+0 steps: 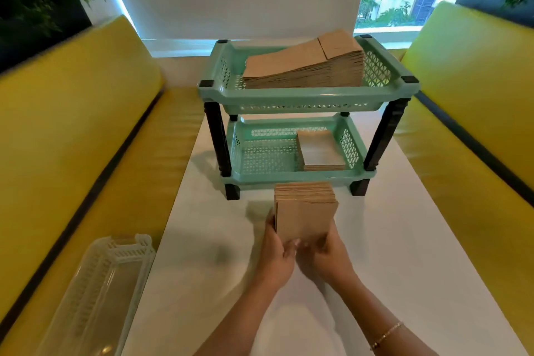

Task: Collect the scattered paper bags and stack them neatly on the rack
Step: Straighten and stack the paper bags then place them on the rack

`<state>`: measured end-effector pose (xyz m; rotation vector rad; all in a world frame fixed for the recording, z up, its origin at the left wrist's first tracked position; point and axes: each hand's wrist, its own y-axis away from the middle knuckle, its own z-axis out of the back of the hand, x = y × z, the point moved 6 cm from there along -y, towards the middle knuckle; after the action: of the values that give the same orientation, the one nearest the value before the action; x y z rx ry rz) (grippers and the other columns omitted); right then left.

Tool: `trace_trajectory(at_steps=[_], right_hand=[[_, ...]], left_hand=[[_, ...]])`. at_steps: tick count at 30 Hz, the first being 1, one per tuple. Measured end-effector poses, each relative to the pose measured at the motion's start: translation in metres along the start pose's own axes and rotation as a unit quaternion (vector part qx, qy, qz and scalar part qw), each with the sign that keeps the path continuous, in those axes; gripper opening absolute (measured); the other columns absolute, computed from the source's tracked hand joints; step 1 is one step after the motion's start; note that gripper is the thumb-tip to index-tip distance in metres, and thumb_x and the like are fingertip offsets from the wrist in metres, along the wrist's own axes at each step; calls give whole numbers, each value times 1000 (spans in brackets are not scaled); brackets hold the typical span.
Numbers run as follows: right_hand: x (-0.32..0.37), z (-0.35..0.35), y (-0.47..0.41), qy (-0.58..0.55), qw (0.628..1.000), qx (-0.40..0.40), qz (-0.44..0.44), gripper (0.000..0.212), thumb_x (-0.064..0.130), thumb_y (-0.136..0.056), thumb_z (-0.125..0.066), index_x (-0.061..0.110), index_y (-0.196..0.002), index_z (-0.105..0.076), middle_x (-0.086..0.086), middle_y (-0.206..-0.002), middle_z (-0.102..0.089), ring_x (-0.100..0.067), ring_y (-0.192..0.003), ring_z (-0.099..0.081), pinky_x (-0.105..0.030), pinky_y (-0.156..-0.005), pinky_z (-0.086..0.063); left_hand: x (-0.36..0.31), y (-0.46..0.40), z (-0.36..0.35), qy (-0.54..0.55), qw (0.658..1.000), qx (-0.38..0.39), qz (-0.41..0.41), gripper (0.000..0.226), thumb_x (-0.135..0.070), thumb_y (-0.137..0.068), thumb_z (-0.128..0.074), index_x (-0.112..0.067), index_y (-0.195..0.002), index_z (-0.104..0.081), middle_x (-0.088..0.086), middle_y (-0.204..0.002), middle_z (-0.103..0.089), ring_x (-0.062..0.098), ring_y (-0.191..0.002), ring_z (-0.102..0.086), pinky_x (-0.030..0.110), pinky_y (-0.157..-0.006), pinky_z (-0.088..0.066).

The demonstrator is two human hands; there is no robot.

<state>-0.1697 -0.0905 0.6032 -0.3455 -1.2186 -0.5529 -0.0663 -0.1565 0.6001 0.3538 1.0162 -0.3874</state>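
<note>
Brown paper bags (pixel 304 217), gripped upright by left hand (pixel 276 254) and right hand (pixel 329 256), fingers closed round them; square edges before racking on the mint rack (pixel 306 95).

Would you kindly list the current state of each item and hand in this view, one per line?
Held bundle of paper bags: upright on edge on the table, gripped by both hands.
Left hand: closed on the bundle.
Right hand: closed on the bundle.
Rack: standing, two tiers.
Top-tier stack: sloping, higher at right.
Lower-tier stack: flat, at right side.
Clear basket: on the bench, appears empty.
</note>
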Motion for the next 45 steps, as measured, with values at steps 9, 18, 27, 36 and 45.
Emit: trace_trajectory(at_steps=[9, 18, 27, 36, 45], right_hand=[[-14, 1, -1, 17, 1000, 3, -1, 51, 2, -81, -64, 24, -121, -41, 20, -105, -55, 2, -95, -56, -13, -78, -49], [-10, 2, -11, 30, 999, 1, 11, 51, 1, -85, -61, 26, -123, -38, 23, -102, -50, 8, -91, -53, -4, -72, -43], [-22, -2, -12, 51, 998, 30, -36, 43, 3, -88, -55, 20, -126, -43, 11, -107, -56, -5, -93, -53, -7, -67, -40], [16, 10, -45, 42, 991, 76, -101, 40, 5, -83, -62, 13, -120, -50, 0, -107, -61, -19, -98, -61, -34, -85, -52], [100, 7, -130, 141, 969, 97, -181, 23, 18, -90, -56, 3, -107, -54, -14, -105, -60, -23, -91, -59, -31, -74, -51]], left_hand=[[-5, 3, 0, 49, 999, 16, 2, 72, -11, -88, -62, -15, -145, -17, 2, -138, -40, 17, -129, -40, 21, -102, -35], [-6, -2, 0, 51, 999, -15, -1, 58, -3, -89, -57, -10, -140, -29, 2, -129, -47, 17, -121, -46, 13, -92, -35], [4, -5, -3, -14, 1000, -4, 3, 52, -12, -91, -56, -19, -137, -34, 0, -131, -49, 16, -119, -49, 25, -96, -42], [-22, -26, 25, 13, 999, -7, 48, 38, -19, -91, -57, -19, -129, -50, -2, -121, -59, 12, -101, -53, 13, -74, -38], [-77, -115, 70, -8, 984, 16, 177, 38, -16, -89, -57, 3, -121, -55, 17, -114, -59, 31, -105, -57, 31, -80, -44]])
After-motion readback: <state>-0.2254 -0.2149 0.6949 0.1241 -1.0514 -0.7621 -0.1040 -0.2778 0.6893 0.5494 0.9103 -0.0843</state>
